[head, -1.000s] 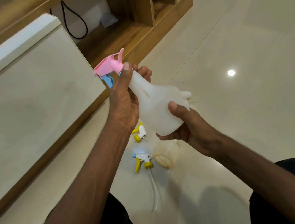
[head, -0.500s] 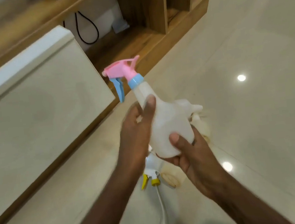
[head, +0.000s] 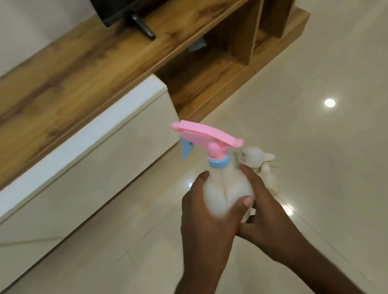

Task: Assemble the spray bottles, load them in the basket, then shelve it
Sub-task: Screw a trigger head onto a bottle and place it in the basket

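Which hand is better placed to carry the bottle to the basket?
Probably the left hand: it wraps the bottle from below, thumb across the front. The right hand only steadies the side. No basket is in view.

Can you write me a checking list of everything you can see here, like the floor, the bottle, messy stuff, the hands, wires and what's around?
Surface: glossy cream tiled floor, lamp glints on it.
Job's things: white plastic spray bottle, upright, pink trigger head with blue collar fitted; more white bottles on the floor behind it.
Clutter: nothing seen.
Grippers: left hand and right hand both grip the bottle's body.
Cables: nothing seen.
Surroundings: wooden TV unit, black screen, white cabinet front.
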